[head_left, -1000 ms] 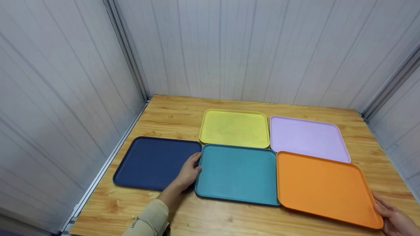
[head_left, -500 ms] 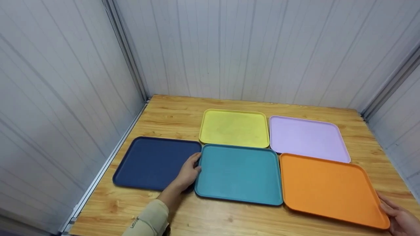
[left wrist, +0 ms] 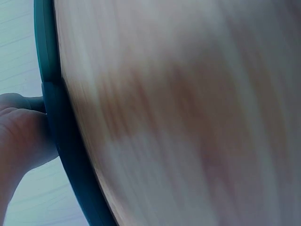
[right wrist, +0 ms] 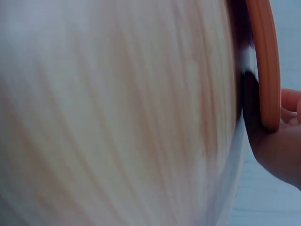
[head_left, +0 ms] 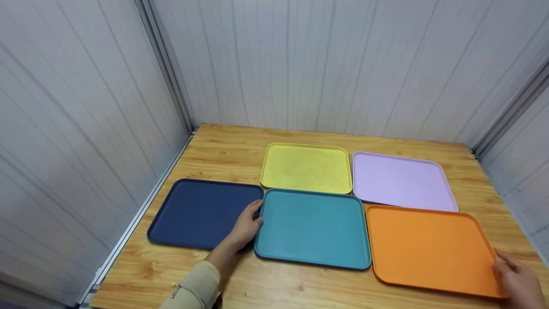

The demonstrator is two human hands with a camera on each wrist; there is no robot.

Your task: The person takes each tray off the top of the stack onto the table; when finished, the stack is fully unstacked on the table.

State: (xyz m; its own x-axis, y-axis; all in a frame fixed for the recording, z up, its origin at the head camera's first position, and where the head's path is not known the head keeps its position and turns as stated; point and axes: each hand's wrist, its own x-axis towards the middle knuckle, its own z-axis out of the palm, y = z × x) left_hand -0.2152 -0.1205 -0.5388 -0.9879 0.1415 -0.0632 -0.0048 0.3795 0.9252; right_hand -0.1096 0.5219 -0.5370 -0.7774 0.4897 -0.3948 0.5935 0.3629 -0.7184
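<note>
In the head view my left hand [head_left: 246, 225] lies over the right side of the navy tray [head_left: 201, 214]. Its fingertips touch the seam beside the left rim of the teal tray [head_left: 313, 227]. My right hand [head_left: 520, 281] grips the right rim of the orange tray [head_left: 429, 249], close to its front corner. From the right wrist, that orange rim [right wrist: 265, 66] shows between the digits, standing off the tabletop. The orange tray's left edge is beside the teal tray. How the left fingertips bear on the rims is partly hidden.
Behind the teal tray lies a yellow tray [head_left: 306, 167]. A lilac tray [head_left: 403, 182] sits to its right, just behind the orange one. All are on a wood-grain table [head_left: 231, 141], bounded by pale panel walls [head_left: 300, 64] at the left, back and right.
The orange tray has slid right and slightly toward the front off the teal tray's right edge, turning a little straighter. My right hand went with it. The left hand stayed in place.
</note>
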